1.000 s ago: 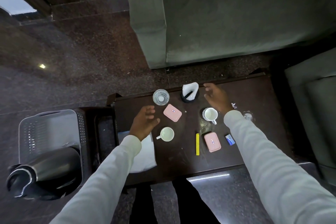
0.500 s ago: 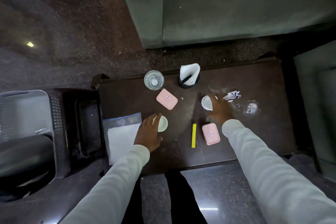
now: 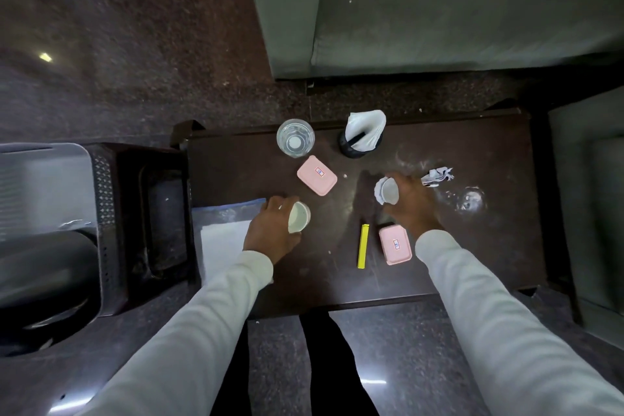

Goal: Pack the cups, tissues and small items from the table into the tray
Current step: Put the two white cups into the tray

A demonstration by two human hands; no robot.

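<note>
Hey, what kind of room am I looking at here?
Probably a living room or lounge: a low dark coffee table stands before a grey-green sofa, with a second upholstered seat at its right end.

Each hand grips a white cup on a dark table (image 3: 472,152): left hand (image 3: 270,233), left cup (image 3: 299,221); right hand (image 3: 413,206), right cup (image 3: 387,194). The right cup looks blurred, possibly tilted.

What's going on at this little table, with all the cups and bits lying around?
A person is clearing a dark table. The left hand grips one white cup and the right hand grips another white cup, which is tipped on its side. Not yet picked up: a glass of water, a napkin holder, two pink boxes, a yellow stick and a crumpled tissue. A grey tray sits off to the left.
</note>
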